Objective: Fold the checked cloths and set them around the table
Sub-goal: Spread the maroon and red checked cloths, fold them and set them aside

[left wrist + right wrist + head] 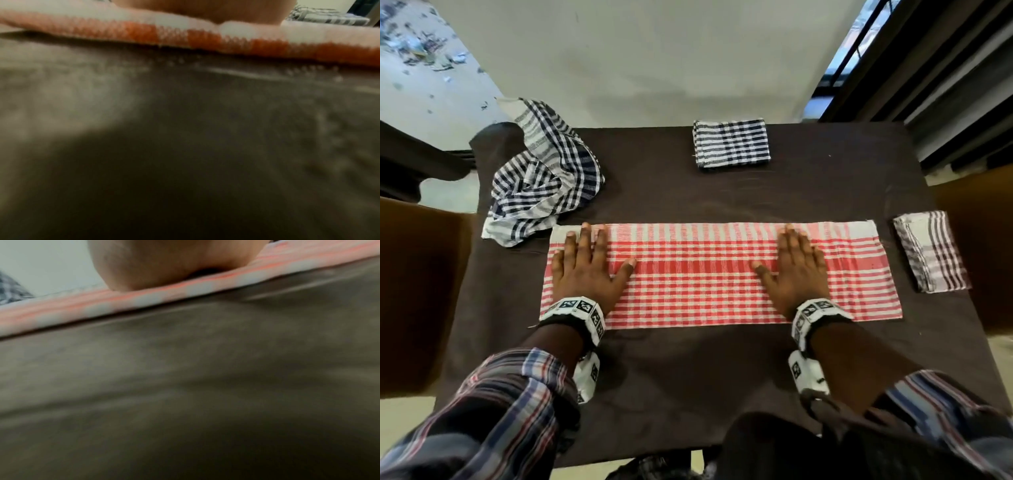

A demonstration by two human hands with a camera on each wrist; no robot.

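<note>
Fingers straight and slightly spread on both hands, palms down, gripping nothing. We have the left hand flat on the left end of the red cloth, right hand flat toward its right end, thumbs pointing inward at each other. Fingertips reach the cloth's far edge. Red cloth is folded into a long strip, lying crosswise on the table, roughly centre, long side left to right.

Blue cloth, folded, sits at the far edge, well apart from the strip. Maroon cloth, folded, sits at the right edge, just beside the strip's right end. Loose cloth, blue check, lies crumpled at the far-left corner, its near edge close to the strip's left end; contact we cannot tell.

Wrist views are blurred: each shows only the heel of a hand on the red cloth's near edge and dark table cover below. Marker bands on both wrists, check sleeves rolled back.
</note>
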